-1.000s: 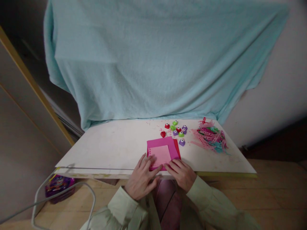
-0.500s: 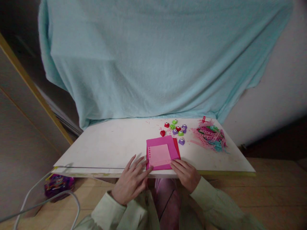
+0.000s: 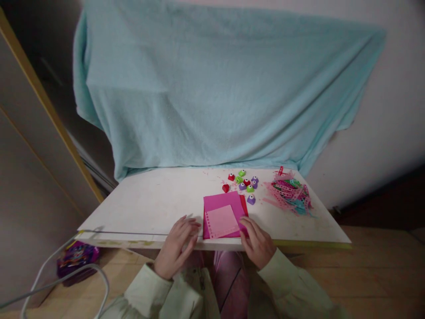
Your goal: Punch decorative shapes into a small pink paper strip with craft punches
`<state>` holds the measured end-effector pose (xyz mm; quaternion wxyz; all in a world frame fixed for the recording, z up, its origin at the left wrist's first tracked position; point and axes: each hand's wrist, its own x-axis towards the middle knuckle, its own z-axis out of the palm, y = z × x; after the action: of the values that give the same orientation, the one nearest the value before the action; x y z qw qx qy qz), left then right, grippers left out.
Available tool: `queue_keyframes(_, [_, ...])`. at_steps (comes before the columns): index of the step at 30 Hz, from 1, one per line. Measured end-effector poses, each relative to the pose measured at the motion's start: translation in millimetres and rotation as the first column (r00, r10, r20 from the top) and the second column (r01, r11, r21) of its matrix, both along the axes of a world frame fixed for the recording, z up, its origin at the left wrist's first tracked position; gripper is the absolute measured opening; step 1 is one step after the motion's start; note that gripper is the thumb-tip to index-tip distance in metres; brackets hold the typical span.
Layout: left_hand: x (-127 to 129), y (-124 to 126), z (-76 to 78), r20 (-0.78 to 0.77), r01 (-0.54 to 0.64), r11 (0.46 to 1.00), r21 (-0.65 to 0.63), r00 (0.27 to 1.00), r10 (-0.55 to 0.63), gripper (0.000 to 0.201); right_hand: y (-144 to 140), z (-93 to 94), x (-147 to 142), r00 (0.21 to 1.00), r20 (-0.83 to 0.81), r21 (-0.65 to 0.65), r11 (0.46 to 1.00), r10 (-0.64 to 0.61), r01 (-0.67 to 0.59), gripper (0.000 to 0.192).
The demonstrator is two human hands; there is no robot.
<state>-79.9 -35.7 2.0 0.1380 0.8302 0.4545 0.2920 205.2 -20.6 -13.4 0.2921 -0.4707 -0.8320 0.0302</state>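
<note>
A light pink sheet of paper (image 3: 222, 220), with a row of punched shapes along its left edge and another along its bottom, lies tilted on a stack of magenta paper (image 3: 223, 200). Red paper (image 3: 245, 204) shows from under the stack's right side. My left hand (image 3: 179, 243) hovers at the table edge just left of the stack, fingers loosely bent and thumb apart, holding nothing. At the stack's lower right corner, my right hand (image 3: 257, 241) has its fingertips on or by the paper's edge, with a gap between fingers and thumb.
Behind the stack sit several small red, green and purple craft punches (image 3: 242, 186) among pink paper bits. A heap of punched paper strips (image 3: 292, 195) lies on the right of the white table (image 3: 142, 199). A light blue cloth (image 3: 212, 97) hangs behind. A purple bag (image 3: 78, 259) is on the floor.
My left hand has lifted off the pink sheet and drawn left, its fingers curling. My right hand has come off the sheet to the stack's right edge. The pink sheet sits more tilted.
</note>
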Motion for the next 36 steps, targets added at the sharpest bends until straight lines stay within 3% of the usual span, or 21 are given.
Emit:
queue_keyframes(3, [12, 9, 4.5, 0.146, -0.116, 0.992, -0.042, 0.982, 0.121, 0.023, 2, 17.9, -23, 0.999, -0.034, -0.043, 0.999, -0.011, 0.01, 0.044])
queue_keyframes(6, [23, 20, 8.8, 0.192, -0.111, 0.993, -0.031, 0.975, 0.115, 0.025, 5, 28.5, -48, 0.994, -0.047, -0.117, 0.988, 0.1, -0.105, 0.046])
queue_keyframes(11, [31, 31, 7.8, 0.224, -0.121, 0.992, -0.019, 0.967, 0.122, 0.027, 11, 18.6, -73, 0.979, -0.115, -0.246, 0.95, 0.166, -0.19, 0.033])
queue_keyframes(15, [29, 31, 2.5, 0.225, -0.133, 0.99, -0.039, 0.964, 0.138, 0.028, 14, 6.4, -75, 0.965, -0.223, -0.297, 0.933, 0.138, -0.202, 0.023])
queue_keyframes(19, [27, 32, 2.1, 0.223, -0.137, 0.99, -0.045, 0.964, 0.144, 0.029, 17, 10.0, -70, 0.939, -0.332, -0.322, 0.926, 0.085, -0.197, 0.019])
queue_keyframes(24, [31, 35, 10.0, 0.229, -0.131, 0.99, -0.042, 0.964, 0.137, 0.028, 28, 24.1, -65, 0.92, -0.39, -0.259, 0.955, 0.032, -0.143, 0.011])
queue_keyframes(28, [35, 38, 12.0, 0.239, -0.139, 0.989, -0.046, 0.96, 0.146, 0.028, 39, 19.4, -66, 0.916, -0.398, -0.206, 0.968, 0.049, -0.141, 0.007])
queue_keyframes(36, [41, 56, -12.1, 0.287, -0.045, 0.993, -0.11, 0.955, 0.075, 0.027, 37, -3.5, -70, 0.927, -0.374, -0.233, 0.963, 0.041, -0.136, 0.009])
